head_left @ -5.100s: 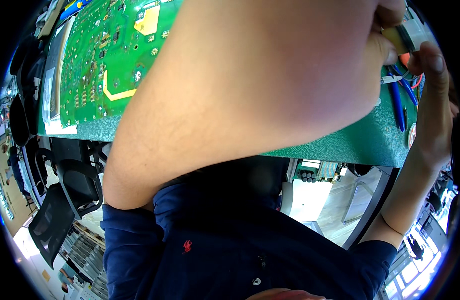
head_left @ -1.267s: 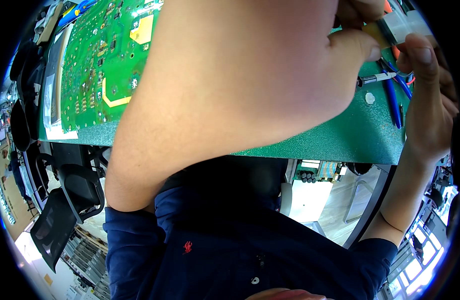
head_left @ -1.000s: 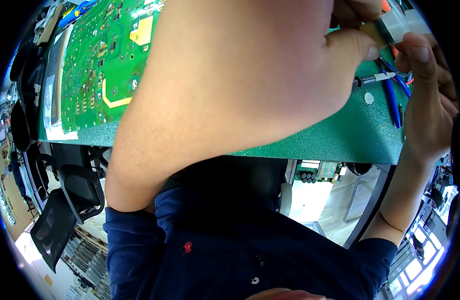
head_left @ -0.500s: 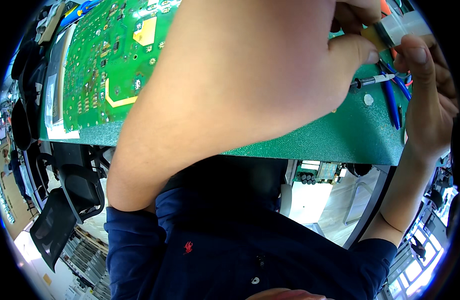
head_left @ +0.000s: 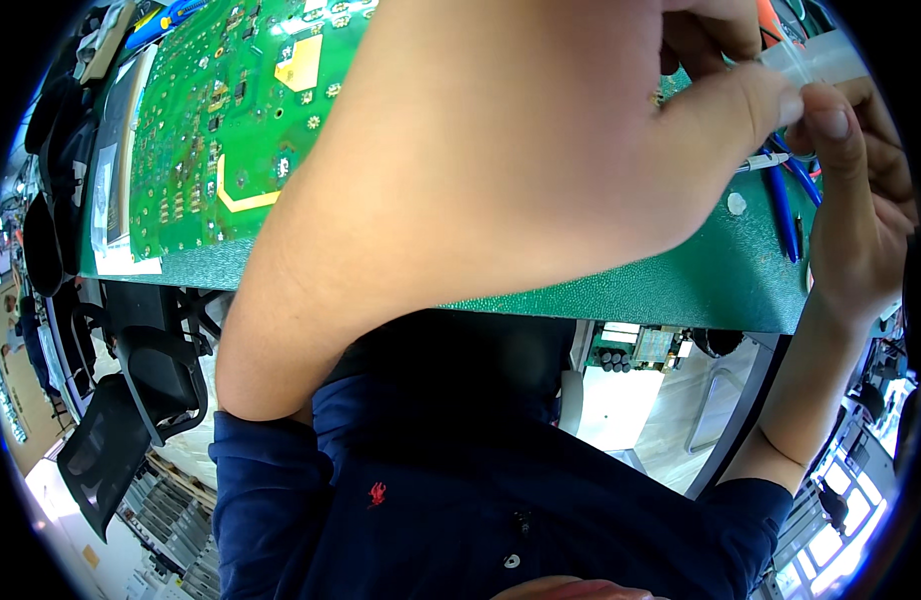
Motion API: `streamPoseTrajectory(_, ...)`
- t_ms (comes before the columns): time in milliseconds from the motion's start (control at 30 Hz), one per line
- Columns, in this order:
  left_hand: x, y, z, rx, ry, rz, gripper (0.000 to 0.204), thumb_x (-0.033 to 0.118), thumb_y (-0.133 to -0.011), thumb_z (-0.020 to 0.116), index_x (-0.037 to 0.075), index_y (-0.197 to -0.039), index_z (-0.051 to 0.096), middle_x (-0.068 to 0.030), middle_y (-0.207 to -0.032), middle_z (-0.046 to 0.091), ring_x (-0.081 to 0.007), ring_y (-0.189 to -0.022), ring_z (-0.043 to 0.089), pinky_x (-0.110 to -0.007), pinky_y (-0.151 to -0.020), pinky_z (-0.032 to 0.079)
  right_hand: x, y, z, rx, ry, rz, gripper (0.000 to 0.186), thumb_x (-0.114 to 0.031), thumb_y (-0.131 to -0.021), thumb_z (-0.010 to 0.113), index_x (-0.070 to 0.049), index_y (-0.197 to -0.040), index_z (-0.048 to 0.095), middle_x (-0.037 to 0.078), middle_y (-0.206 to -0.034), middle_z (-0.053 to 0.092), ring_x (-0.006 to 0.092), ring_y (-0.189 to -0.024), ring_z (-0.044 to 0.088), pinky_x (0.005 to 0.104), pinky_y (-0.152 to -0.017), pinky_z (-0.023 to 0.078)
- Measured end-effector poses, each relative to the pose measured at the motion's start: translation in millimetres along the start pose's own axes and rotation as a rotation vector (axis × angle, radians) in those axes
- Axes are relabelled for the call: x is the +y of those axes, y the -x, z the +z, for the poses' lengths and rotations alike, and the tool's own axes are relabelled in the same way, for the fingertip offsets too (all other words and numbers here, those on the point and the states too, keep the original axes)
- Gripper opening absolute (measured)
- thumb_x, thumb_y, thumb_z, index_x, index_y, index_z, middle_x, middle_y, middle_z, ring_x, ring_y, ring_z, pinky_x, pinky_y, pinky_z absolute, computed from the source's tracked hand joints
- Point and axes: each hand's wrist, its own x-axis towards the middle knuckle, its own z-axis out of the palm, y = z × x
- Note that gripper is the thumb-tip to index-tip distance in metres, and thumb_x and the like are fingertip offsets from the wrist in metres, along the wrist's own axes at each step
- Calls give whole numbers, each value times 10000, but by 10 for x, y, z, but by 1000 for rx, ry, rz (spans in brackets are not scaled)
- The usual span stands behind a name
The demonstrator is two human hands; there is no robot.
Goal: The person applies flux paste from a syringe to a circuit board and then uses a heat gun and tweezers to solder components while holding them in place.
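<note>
At the upper right my two hands meet around a translucent plastic syringe point(head_left: 829, 58). My left hand point(head_left: 706, 130) is closed on its near end, thumb pressed along it and fingers curled behind. My right hand point(head_left: 853, 195) grips the same syringe from the right, its thumb tip almost touching the left thumb. The syringe's lower part is hidden behind the fingers. Below the hands lie blue-handled pliers point(head_left: 783, 212) and a white-tipped pen-like tool point(head_left: 763, 161), partly covered by my left hand. A small whitish round piece point(head_left: 737, 204) rests beside them.
A large green circuit board point(head_left: 196, 150) lies on the left of the green mat point(head_left: 621, 290), partly behind my left forearm. Blue-handled tools point(head_left: 161, 22) sit at the far left. Below the table edge are another circuit board point(head_left: 641, 345) and a black chair point(head_left: 146, 390).
My left hand has shifted right along the syringe, closer to my right thumb. The amber contents and dark stopper seen before are now covered.
</note>
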Motion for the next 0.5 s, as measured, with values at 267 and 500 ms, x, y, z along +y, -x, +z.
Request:
streamPoseTrajectory(267,-78,-95,73,20,-5,12,202,10,-890,611,-52,-1082,600,-146,-895,660,-197,-790,641,-309,-686,505,1,-39,-114,-25,-5,44,253,-233,-932,659,13,-908,714,110,-719,682,172,-651,667,265,-650,545)
streamPoseTrajectory(500,-137,-168,114,32,-9,22,206,10,-889,613,-53,-1084,599,-148,-899,661,-198,-794,642,-309,-690,506,-61,-10,44,0,-105,30,233,-184,-934,657,43,-919,708,92,-763,679,135,-667,645,249,-661,538)
